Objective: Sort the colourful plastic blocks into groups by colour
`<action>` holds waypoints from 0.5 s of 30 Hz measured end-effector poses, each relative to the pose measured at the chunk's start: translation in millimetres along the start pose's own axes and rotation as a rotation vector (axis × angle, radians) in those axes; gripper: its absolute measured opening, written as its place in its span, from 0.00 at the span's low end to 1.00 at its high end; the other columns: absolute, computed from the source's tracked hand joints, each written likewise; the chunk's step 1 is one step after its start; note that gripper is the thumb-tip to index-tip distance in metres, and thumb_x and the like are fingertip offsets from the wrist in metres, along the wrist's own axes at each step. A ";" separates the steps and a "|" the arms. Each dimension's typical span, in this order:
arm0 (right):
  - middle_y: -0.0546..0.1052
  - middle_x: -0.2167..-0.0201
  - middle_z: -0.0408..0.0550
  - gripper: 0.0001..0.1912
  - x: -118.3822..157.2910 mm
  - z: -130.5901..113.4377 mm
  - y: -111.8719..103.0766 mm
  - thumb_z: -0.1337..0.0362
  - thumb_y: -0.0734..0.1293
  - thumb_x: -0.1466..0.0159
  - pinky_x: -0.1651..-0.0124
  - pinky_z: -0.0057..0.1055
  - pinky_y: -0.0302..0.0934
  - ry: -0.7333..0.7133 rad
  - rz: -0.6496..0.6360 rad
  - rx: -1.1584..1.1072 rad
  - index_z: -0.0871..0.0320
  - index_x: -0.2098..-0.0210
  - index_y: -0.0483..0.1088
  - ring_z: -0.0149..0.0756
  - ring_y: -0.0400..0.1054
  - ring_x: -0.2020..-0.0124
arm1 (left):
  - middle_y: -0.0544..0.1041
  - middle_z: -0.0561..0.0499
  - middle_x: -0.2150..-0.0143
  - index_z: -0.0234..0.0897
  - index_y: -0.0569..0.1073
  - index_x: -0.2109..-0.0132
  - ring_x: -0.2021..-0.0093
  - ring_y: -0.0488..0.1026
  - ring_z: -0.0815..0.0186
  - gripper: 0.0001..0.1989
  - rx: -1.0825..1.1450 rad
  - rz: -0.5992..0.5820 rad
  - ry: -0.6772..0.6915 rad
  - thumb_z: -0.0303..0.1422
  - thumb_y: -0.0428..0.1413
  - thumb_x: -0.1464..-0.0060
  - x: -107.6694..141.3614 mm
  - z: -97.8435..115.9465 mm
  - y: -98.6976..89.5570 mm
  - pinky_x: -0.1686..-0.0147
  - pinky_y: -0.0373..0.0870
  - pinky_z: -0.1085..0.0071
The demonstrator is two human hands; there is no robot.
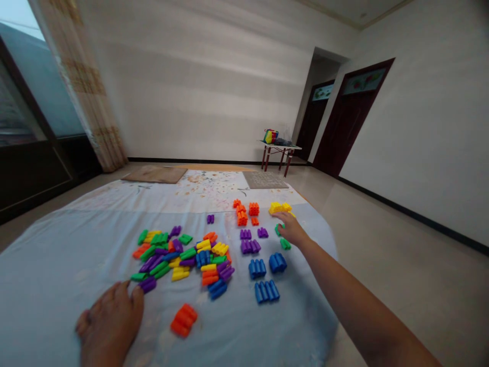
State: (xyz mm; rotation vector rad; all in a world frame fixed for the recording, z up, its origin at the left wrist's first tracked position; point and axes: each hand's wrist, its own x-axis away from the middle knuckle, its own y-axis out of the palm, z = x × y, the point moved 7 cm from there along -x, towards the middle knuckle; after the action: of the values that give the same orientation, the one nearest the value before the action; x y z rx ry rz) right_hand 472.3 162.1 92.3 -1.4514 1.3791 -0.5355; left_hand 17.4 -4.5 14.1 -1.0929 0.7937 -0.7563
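Note:
My left hand [110,321] rests on the cloth at the lower left, fingers apart, close to a purple piece [148,284] at the edge of a mixed pile [187,255]. My right hand [290,228] reaches out on the right, its fingers spread beside the yellow pieces [280,207] and above a green piece [278,230]. Nothing shows in either hand. Left of my right hand stand orange pieces [242,215] and purple pieces [250,246]. Blue pieces [267,291] lie nearer me. A separate orange piece [184,320] lies near the front.
The round table has a pale cloth [69,265]. A brown mat [156,174] and a patterned mat [265,180] lie at its far edge. Behind stands a small table [281,147] with a colourful bag [270,136]. Curtain at left, doors at right.

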 end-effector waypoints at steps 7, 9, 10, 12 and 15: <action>0.74 0.53 0.52 0.18 49.1 -141.5 39.9 0.70 0.63 0.41 0.45 0.38 0.58 -0.406 -0.148 -0.269 0.58 0.51 0.70 0.39 0.65 0.49 | 0.67 0.37 0.42 0.30 0.65 0.44 0.42 0.62 0.49 0.29 -0.067 0.058 -0.030 0.41 0.34 0.42 7.0 6.2 -10.2 0.42 0.51 0.50; 0.73 0.52 0.54 0.19 56.6 -159.6 60.2 0.68 0.65 0.42 0.45 0.39 0.57 -0.386 -0.237 -0.214 0.59 0.51 0.70 0.41 0.65 0.49 | 0.68 0.38 0.43 0.30 0.66 0.44 0.43 0.62 0.50 0.28 -0.075 0.069 -0.026 0.40 0.34 0.42 7.3 6.9 -11.1 0.42 0.52 0.50; 0.73 0.51 0.55 0.19 58.5 -164.5 69.3 0.67 0.65 0.41 0.45 0.39 0.57 -0.366 -0.274 -0.184 0.60 0.50 0.70 0.42 0.65 0.49 | 0.68 0.38 0.44 0.30 0.66 0.45 0.43 0.63 0.50 0.27 -0.080 0.067 -0.022 0.40 0.34 0.42 7.5 7.7 -11.3 0.43 0.52 0.51; 0.73 0.52 0.55 0.18 60.2 -169.9 83.9 0.66 0.64 0.40 0.46 0.38 0.57 -0.333 -0.327 -0.154 0.60 0.50 0.70 0.42 0.65 0.50 | 0.69 0.38 0.44 0.30 0.66 0.45 0.43 0.63 0.51 0.27 -0.087 0.067 -0.015 0.40 0.34 0.42 8.0 9.2 -11.8 0.43 0.53 0.51; 0.73 0.51 0.54 0.19 62.0 -176.5 93.4 0.65 0.62 0.39 0.47 0.36 0.57 -0.336 -0.347 -0.168 0.58 0.49 0.69 0.41 0.65 0.49 | 0.68 0.39 0.43 0.30 0.66 0.45 0.43 0.63 0.51 0.27 -0.086 0.086 -0.011 0.40 0.34 0.42 9.3 10.1 -12.3 0.43 0.52 0.51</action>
State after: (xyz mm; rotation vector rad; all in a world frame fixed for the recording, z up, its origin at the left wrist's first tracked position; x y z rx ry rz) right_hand 293.9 58.1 59.1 -1.8397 0.9290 -0.3747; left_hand 29.0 -11.1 26.7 -1.1314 0.8649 -0.6488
